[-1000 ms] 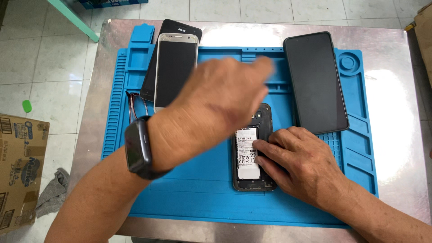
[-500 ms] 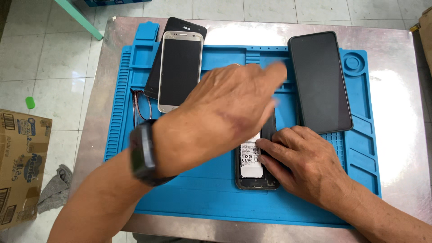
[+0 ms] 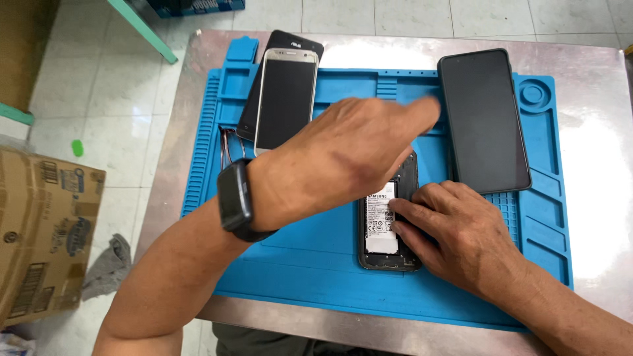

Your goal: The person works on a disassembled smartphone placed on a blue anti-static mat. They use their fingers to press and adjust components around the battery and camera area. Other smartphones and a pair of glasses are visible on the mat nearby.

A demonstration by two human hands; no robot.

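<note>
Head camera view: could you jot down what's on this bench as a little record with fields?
Surface: blue work mat on a metal table
Left hand: raised over the mat, blurred, holding nothing I can see; dark wristband on the wrist
Right hand: fingers pressing on the open phone, which lies back up with its cover off and white battery showing
Other phones: pale-framed phone lying on a black one; large black phone at the mat's right
Floor: cardboard box, left
</note>
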